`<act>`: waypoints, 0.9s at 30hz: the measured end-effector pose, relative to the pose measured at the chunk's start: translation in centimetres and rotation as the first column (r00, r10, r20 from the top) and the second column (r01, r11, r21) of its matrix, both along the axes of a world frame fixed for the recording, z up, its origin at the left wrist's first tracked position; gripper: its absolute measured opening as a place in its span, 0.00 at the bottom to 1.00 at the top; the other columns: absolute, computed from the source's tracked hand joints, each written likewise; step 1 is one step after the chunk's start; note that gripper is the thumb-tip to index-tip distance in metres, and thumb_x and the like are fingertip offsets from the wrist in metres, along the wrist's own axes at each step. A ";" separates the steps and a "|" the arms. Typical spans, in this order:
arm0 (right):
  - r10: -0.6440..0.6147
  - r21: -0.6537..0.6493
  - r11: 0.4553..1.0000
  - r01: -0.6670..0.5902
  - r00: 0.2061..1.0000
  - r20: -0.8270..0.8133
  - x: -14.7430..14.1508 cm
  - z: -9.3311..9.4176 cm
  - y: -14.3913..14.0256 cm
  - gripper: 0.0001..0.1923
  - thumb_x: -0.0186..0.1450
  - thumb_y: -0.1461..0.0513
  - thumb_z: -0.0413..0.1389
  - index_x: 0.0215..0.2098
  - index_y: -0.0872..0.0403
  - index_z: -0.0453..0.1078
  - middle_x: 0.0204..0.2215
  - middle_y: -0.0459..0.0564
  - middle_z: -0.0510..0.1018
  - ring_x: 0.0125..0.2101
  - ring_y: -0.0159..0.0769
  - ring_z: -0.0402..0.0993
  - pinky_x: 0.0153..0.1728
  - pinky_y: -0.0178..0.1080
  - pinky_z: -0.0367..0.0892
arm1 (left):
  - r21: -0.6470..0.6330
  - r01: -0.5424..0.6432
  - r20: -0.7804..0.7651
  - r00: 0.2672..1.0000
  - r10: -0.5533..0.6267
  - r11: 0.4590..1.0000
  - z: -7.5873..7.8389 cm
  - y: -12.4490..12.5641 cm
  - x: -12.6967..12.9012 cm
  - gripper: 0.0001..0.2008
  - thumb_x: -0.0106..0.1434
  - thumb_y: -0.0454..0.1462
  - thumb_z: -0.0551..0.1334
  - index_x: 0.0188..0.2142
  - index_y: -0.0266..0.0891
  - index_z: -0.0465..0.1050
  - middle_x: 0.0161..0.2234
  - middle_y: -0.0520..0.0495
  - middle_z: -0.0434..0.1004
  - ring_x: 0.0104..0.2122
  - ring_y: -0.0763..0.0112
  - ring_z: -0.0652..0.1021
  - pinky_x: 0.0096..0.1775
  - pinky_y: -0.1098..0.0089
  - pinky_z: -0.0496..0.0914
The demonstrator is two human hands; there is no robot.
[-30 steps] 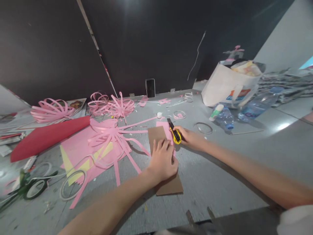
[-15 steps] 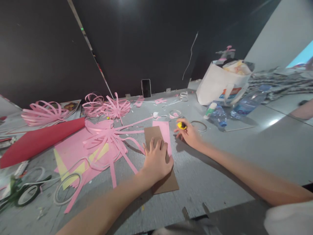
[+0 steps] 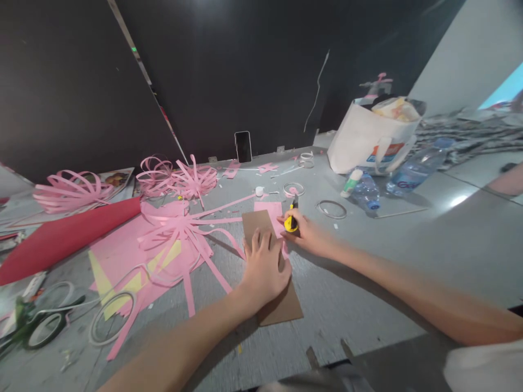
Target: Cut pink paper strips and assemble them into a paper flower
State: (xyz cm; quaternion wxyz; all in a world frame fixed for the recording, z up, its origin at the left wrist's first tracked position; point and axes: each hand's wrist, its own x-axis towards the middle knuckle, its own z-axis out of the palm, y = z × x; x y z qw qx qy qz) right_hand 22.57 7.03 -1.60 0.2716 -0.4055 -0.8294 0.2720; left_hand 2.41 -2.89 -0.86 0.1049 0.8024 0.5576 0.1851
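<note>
My left hand lies spread on a brown cardboard strip, pressing it against the floor surface. Under the strip's right edge a pink paper sheet sticks out. Just right of the cardboard, my right hand is closed around a yellow and black utility knife, held over the sheet's edge with its narrow end pointing away from me. By my left hand's fingers, the paper appears bent up a little. Left of the cardboard, pink paper strips joined at one middle fan out, several ends reaching towards it.
Scissors and a wire coil lie at the left, near red paper. A phone leans on the dark wall. Bottles, a glue stick and a white bag stand at the right.
My right hand has moved left to the cardboard and pink sheet, and the knife has turned to point away from me. My left hand stays on the cardboard.
</note>
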 end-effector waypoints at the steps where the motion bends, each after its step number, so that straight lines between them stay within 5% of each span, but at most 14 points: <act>1: -0.010 0.037 0.999 0.009 0.999 0.039 -0.2 -0.2 -0.1 0.16 0.74 0.52 0.57 0.55 0.46 0.62 0.54 0.57 0.83 0.55 0.55 0.80 0.55 0.55 0.72 | 0.003 0.007 -0.001 1.000 -0.007 1.000 0.0 0.0 0.0 0.24 0.70 0.42 0.61 0.64 0.41 0.69 0.71 0.34 0.62 0.73 0.30 0.56 0.67 0.21 0.51; 9: -0.087 0.174 0.983 0.052 0.976 0.201 -0.8 -1.1 0.0 0.18 0.72 0.58 0.57 0.58 0.47 0.62 0.47 0.56 0.84 0.50 0.54 0.80 0.53 0.52 0.69 | 0.030 0.002 0.016 1.000 -0.002 1.000 0.0 0.1 0.1 0.19 0.68 0.40 0.62 0.58 0.44 0.73 0.69 0.37 0.65 0.71 0.34 0.59 0.65 0.22 0.56; 18: -0.071 0.180 0.983 0.030 0.971 0.228 -0.5 -0.9 0.8 0.16 0.73 0.57 0.55 0.58 0.46 0.60 0.53 0.58 0.84 0.56 0.56 0.80 0.63 0.63 0.59 | 0.073 0.026 0.048 0.998 -0.030 0.997 0.1 1.0 -0.6 0.18 0.68 0.38 0.63 0.57 0.44 0.77 0.67 0.38 0.67 0.70 0.38 0.62 0.69 0.34 0.58; 27: 0.049 0.109 0.990 -0.087 0.949 0.311 0.8 -0.5 3.0 0.16 0.74 0.53 0.54 0.57 0.45 0.60 0.53 0.61 0.82 0.59 0.59 0.77 0.67 0.70 0.51 | 0.056 0.100 -0.055 0.994 -0.097 0.993 -0.3 1.1 -0.5 0.26 0.71 0.37 0.59 0.68 0.48 0.70 0.74 0.37 0.56 0.74 0.32 0.53 0.67 0.22 0.54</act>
